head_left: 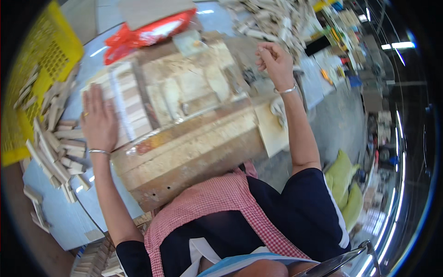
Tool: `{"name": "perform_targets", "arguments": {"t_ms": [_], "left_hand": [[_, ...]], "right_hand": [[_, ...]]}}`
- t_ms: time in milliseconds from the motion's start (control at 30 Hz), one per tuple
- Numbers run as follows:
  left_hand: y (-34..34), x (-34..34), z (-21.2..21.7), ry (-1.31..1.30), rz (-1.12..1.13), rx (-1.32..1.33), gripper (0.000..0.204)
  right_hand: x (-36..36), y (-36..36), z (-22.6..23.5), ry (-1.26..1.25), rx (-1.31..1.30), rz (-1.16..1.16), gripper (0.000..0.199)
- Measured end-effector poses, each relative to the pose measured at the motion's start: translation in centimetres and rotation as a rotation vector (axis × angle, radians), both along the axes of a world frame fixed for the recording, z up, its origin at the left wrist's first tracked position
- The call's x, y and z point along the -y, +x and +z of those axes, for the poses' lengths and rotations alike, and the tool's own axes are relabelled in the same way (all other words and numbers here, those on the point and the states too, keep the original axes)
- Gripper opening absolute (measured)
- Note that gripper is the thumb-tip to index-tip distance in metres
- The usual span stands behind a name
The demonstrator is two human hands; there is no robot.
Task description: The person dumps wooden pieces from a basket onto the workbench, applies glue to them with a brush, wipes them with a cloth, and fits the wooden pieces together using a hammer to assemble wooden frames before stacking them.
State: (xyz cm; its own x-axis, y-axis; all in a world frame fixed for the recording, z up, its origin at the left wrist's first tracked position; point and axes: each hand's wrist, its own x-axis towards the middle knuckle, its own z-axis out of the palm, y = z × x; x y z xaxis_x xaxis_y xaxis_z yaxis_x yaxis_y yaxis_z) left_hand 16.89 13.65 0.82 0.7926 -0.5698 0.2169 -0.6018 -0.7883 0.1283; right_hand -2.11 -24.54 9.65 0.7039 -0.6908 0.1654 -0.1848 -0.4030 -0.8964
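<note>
**Flat palm on a row of wooden strips, other hand raised in a loose fist**

The left hand (98, 121) lies flat, its grip spread wide with fingers straight, pressing down on a row of pale wooden strips (127, 108) set side by side at the left end of a worn wooden jig (194, 134). It clasps nothing; palm and fingers simply touch the strips. The right hand (275, 62) is lifted above the far right part of the jig, its grip curled narrow into a loose fist. Whether anything small sits inside it cannot be told.

The jig's near edge runs behind a red-checked apron (217, 207), which hides whatever lies below. A metal fitting at the jig's middle is too blurred to make out.

The jig rests on a pale blue desk (69, 221). Loose wooden blocks (57, 147) are heaped at the desk's left edge, beside a yellow crate (32, 83). A red plastic bag (147, 34) lies at the far edge, with another heap of wood offcuts (272, 18) towards the far right corner. A grey floor and cluttered shelves show on the right.
</note>
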Motion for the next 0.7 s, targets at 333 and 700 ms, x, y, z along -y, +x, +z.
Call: {"name": "perform_targets", "arguments": {"t_ms": [333, 700], "left_hand": [[1.0, 0.2, -0.1, 0.008, 0.005, 0.066, 0.050], [-0.3, 1.3, 0.8, 0.018, 0.071, -0.029, 0.054]], "right_hand": [[-0.8, -17.4, -7.1, -1.018, -0.495, -0.076, 0.039], [-1.1, -14.2, -5.0, -0.462, -0.304, 0.050, 0.027]]}}
